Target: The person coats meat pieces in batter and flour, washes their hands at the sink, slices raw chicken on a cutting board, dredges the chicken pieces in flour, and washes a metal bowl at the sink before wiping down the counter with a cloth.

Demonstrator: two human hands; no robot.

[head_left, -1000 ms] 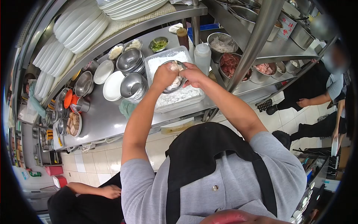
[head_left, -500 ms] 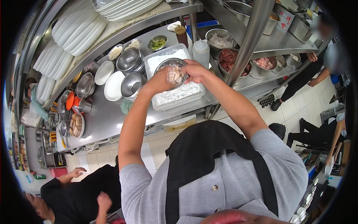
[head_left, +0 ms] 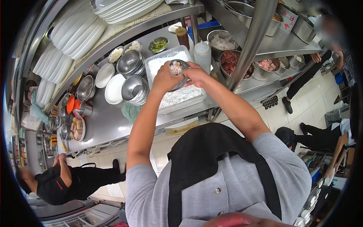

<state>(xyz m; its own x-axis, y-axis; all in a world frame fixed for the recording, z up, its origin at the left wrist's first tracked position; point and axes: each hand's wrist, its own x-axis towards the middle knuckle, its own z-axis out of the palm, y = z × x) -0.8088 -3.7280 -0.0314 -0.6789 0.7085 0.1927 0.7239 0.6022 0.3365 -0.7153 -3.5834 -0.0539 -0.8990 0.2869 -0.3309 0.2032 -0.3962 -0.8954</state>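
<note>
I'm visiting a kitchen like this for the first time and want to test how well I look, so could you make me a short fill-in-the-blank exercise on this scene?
1. The left hand and right hand touch a metal bowl over a tub of ____ powder.
2. In the picture, the red meat lies to the ____ of the tub.
3. The apron worn over the grey shirt is ____.

Missing words: white; right; black.
</note>
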